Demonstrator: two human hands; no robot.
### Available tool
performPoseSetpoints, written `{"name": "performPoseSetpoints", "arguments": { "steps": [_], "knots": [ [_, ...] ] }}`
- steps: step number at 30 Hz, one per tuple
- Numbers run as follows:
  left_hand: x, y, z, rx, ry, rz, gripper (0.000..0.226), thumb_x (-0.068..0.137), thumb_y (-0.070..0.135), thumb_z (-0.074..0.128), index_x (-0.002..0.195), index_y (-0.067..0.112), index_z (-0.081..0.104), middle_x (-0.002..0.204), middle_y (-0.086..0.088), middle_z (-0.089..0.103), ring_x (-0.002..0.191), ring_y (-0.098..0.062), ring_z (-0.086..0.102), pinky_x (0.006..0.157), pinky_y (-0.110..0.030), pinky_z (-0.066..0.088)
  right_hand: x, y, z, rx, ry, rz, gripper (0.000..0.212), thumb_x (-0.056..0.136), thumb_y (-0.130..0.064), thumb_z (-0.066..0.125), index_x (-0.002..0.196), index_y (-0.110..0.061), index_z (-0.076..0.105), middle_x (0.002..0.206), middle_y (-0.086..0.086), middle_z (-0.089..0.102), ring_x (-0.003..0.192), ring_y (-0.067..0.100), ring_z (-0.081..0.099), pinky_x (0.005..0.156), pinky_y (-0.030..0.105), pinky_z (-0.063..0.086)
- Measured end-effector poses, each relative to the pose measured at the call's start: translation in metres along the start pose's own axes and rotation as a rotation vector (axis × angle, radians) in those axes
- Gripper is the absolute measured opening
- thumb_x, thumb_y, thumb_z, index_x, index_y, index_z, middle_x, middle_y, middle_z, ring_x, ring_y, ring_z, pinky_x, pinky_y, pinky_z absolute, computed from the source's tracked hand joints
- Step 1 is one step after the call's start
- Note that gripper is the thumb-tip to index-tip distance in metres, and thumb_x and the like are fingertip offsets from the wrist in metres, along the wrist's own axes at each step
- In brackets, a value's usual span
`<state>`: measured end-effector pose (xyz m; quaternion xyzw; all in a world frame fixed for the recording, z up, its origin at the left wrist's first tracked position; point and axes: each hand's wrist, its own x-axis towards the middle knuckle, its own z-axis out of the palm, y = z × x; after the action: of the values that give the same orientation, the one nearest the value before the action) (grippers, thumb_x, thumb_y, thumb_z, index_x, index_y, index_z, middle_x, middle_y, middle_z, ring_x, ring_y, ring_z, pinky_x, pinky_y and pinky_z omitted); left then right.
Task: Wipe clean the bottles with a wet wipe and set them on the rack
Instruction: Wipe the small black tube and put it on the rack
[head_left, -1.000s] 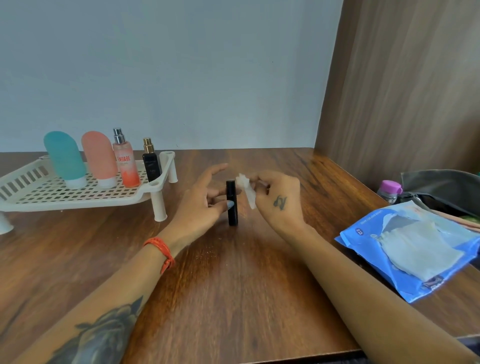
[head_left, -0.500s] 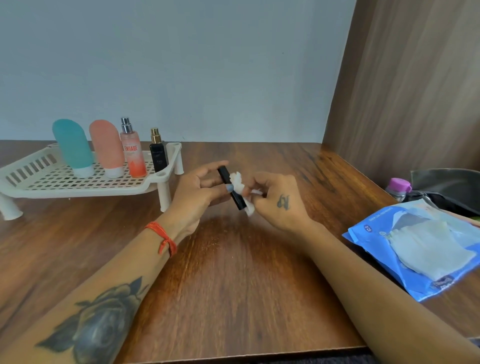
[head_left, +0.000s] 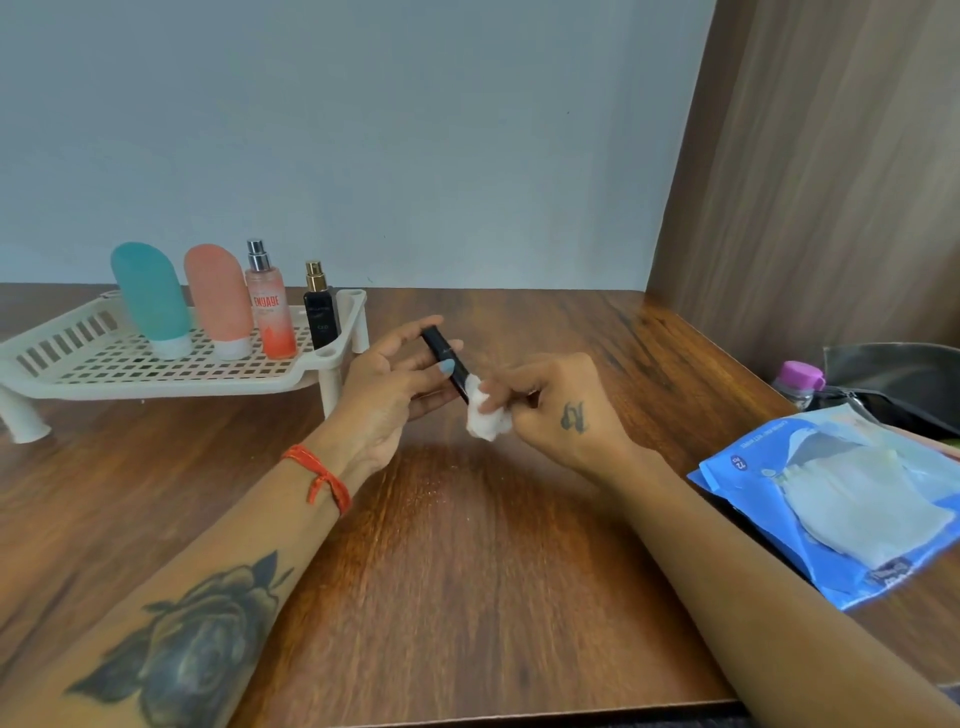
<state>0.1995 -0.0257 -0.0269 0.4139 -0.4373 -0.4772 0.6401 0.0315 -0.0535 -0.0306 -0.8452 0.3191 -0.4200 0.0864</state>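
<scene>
My left hand (head_left: 395, 382) holds a slim black bottle (head_left: 441, 351) tilted above the table, thumb and fingers curled round it. My right hand (head_left: 556, 410) pinches a crumpled white wet wipe (head_left: 483, 415) against the bottle's lower end. On the white rack (head_left: 104, 364) at the left stand a teal bottle (head_left: 150, 301), a pink bottle (head_left: 218, 301), a peach spray bottle (head_left: 270, 306) and a small black spray bottle (head_left: 319, 312).
A blue pack of wet wipes (head_left: 852, 514) lies open at the right table edge. Behind it sit a bottle with a purple cap (head_left: 800, 382) and a dark pouch (head_left: 898, 384). A wooden panel (head_left: 831, 182) walls the right side.
The black bottle went from standing on the table to lifted and tilted in my left hand. My right hand moved the wipe down to the bottle's lower end.
</scene>
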Motion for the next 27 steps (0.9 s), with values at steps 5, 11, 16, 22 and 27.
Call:
{"name": "performPoseSetpoints", "arguments": {
  "steps": [5,11,16,22,27],
  "knots": [
    [-0.002,0.0,0.006,0.006,-0.137,-0.007,0.044,0.082,-0.009,0.056,0.114,0.021,0.059,0.096,-0.004,0.073,0.087,-0.016,0.07,0.074,-0.031,0.059,0.004,-0.004,-0.004,0.23,0.265,0.316,0.028,0.078,0.003,0.059,0.086,-0.019,0.074,0.081,-0.006,0.069,0.076,0.016,0.067,0.07,0.032,0.055],
    [-0.004,-0.004,0.007,0.039,-0.138,0.013,0.037,0.08,-0.003,0.061,0.105,0.025,0.059,0.09,-0.002,0.075,0.085,-0.016,0.071,0.072,-0.029,0.058,0.008,-0.009,0.008,0.413,0.069,0.353,0.026,0.089,-0.005,0.055,0.104,-0.02,0.07,0.107,-0.001,0.069,0.095,0.01,0.064,0.086,0.022,0.052],
    [-0.005,-0.003,0.007,0.087,-0.098,0.033,0.04,0.081,-0.002,0.062,0.112,0.023,0.061,0.098,-0.003,0.073,0.088,-0.015,0.07,0.071,-0.028,0.058,0.008,-0.006,0.001,0.523,0.005,0.47,0.025,0.087,0.001,0.057,0.088,-0.023,0.065,0.095,0.006,0.067,0.08,0.013,0.065,0.076,0.026,0.057],
    [-0.002,0.003,0.005,-0.029,-0.052,0.07,0.038,0.084,-0.005,0.056,0.109,0.022,0.059,0.108,-0.001,0.07,0.094,-0.015,0.069,0.074,-0.029,0.058,0.009,-0.015,-0.007,0.949,-0.07,0.815,0.024,0.086,0.015,0.044,0.087,-0.002,0.061,0.093,0.015,0.064,0.077,0.02,0.065,0.063,0.025,0.058],
    [-0.002,0.003,0.006,0.045,-0.008,0.174,0.038,0.083,-0.007,0.057,0.103,0.026,0.059,0.1,0.002,0.071,0.096,-0.014,0.068,0.081,-0.032,0.057,0.008,-0.016,-0.01,1.396,0.016,1.143,0.023,0.085,0.016,0.044,0.104,0.01,0.053,0.11,0.03,0.058,0.09,0.033,0.065,0.063,0.033,0.059]
  ]
}}
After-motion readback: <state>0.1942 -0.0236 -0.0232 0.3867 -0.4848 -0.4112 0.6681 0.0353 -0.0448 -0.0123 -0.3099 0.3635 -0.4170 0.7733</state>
